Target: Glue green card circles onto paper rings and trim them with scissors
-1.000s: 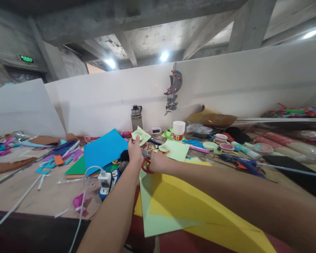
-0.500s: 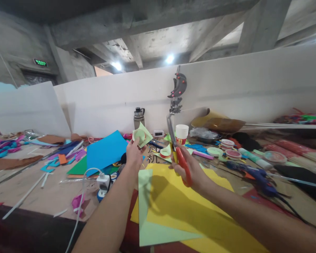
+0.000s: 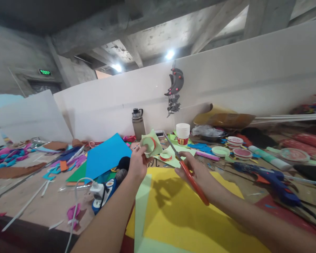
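My left hand [image 3: 138,164] pinches a light green piece of paper with a round, red-edged cup piece [image 3: 153,143] attached to it, held up above the table. In my right hand [image 3: 194,168] is a pair of scissors [image 3: 193,183] with orange-red handles. Their blades point up and away to the left and look nearly closed, just right of the paper. Below both hands lie a yellow sheet [image 3: 179,214] and a light green sheet [image 3: 140,214]. Beyond them, another red-edged ring [image 3: 165,156] rests on light green paper.
Stacked paper cups [image 3: 183,130] and a bottle [image 3: 138,125] stand at the back. A glue gun [image 3: 268,181] lies on the right. Blue card [image 3: 105,154] and a power strip with a white plug [image 3: 98,191] are on the left. A dark crescent ornament [image 3: 176,82] hangs on the white board.
The paper piece in my left hand has moved right and slightly down, and has turned. The scissors have dropped lower, tilting left, with the blades closer to the paper. The view has shifted slightly.
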Demonstrator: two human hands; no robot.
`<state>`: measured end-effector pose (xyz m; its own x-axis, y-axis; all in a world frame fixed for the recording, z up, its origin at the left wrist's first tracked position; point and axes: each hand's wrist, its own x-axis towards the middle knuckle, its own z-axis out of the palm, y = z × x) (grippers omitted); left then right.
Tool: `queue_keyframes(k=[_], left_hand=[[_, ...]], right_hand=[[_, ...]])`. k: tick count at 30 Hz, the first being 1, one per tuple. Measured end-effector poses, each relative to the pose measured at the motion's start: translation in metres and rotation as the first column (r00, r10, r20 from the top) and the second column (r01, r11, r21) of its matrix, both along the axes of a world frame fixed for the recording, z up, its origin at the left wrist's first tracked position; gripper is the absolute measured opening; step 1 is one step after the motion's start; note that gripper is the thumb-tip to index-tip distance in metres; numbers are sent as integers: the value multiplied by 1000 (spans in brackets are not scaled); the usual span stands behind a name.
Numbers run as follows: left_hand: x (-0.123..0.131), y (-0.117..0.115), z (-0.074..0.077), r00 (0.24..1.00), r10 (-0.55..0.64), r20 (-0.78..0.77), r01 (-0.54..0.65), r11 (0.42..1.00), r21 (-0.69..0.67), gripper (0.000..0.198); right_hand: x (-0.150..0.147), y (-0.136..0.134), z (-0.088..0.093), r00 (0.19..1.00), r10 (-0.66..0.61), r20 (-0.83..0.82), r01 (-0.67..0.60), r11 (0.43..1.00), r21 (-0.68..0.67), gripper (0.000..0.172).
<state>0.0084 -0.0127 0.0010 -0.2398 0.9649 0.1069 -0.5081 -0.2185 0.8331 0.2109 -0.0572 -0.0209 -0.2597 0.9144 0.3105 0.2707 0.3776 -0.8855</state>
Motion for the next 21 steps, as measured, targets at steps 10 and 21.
queue_keyframes(k=[10,21], left_hand=[[10,-10,4,994,-63,-94,65,998,24,29],[15,-15,7,980,-125,-153,131,991,30,43]], right_hand=[[3,-6,16,989,40,142,-41,999,1,38],[4,-1,7,981,22,193,-30,999,39,27]])
